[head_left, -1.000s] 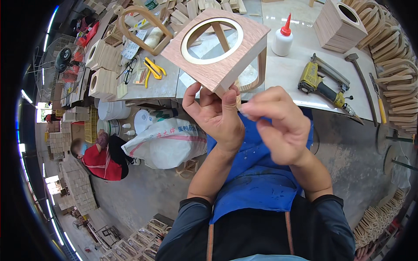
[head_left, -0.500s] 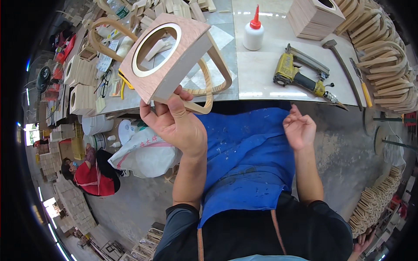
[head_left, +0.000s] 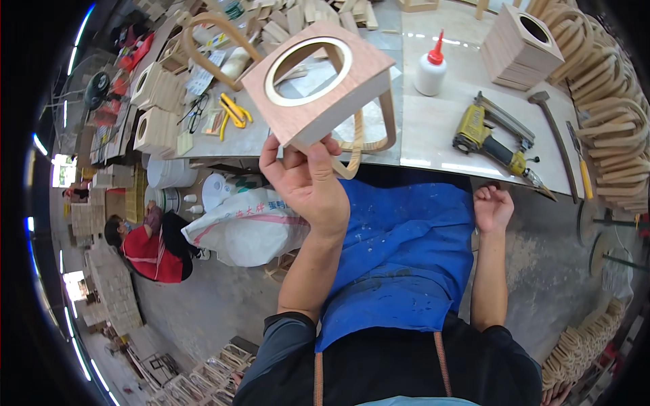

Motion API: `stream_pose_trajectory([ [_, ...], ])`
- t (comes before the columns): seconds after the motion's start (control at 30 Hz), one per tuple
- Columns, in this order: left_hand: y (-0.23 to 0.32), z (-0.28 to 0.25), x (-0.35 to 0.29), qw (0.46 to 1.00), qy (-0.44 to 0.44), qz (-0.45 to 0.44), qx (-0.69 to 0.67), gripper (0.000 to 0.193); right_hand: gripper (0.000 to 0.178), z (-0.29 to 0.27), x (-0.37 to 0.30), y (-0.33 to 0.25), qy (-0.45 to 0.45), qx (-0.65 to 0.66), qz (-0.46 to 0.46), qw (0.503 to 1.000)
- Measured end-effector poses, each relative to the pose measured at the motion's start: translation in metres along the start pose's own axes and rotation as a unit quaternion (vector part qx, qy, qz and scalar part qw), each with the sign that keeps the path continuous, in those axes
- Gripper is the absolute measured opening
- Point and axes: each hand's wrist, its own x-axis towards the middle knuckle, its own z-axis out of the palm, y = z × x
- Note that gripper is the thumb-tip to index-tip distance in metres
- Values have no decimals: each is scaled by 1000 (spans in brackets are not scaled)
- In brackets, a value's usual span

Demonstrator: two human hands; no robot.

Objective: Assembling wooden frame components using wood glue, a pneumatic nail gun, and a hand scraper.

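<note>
My left hand (head_left: 315, 183) grips the lower edge of a wooden assembly and holds it tilted above the near edge of the workbench. The assembly is a box-like wooden piece (head_left: 308, 118) with a pale-ringed round hole in its face and bent wooden loops (head_left: 356, 145) attached. Its far side is hidden. My right hand (head_left: 493, 208), fingers curled in and nothing visible in them, hovers by the bench's front edge. Nearest to it on the bench lies a yellow-and-black pneumatic nail gun (head_left: 494, 139).
A white glue bottle (head_left: 431, 71) with a red tip, a hammer (head_left: 555, 135), a yellow-handled tool (head_left: 582, 162) and stacked square panels (head_left: 521, 51) occupy the bench. Bent wooden loops (head_left: 619, 128) crowd its right side. Yellow pliers (head_left: 234, 111) lie left. A person in red (head_left: 152, 247) sits at lower left.
The bench and the wooden assembly appear further right in the view. My right hand's fingers have curled in more. My left hand keeps its hold on the assembly.
</note>
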Motion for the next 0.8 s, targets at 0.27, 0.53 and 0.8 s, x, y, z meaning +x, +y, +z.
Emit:
stream_pose_trajectory([
  [0.27, 3, -5, 3, 1000, 0, -6, -12, 52, 14, 44, -68, 38, -19, -199, -159, 967],
  [0.53, 2, -14, 5, 998, -62, 5, -13, 54, 38, 186, -104, 81, -296, -520, -325, 732],
  [0.8, 13, -16, 1, 997, -32, 43, 53, 58, 68, 256, -95, 128, -384, -431, -450, 682],
])
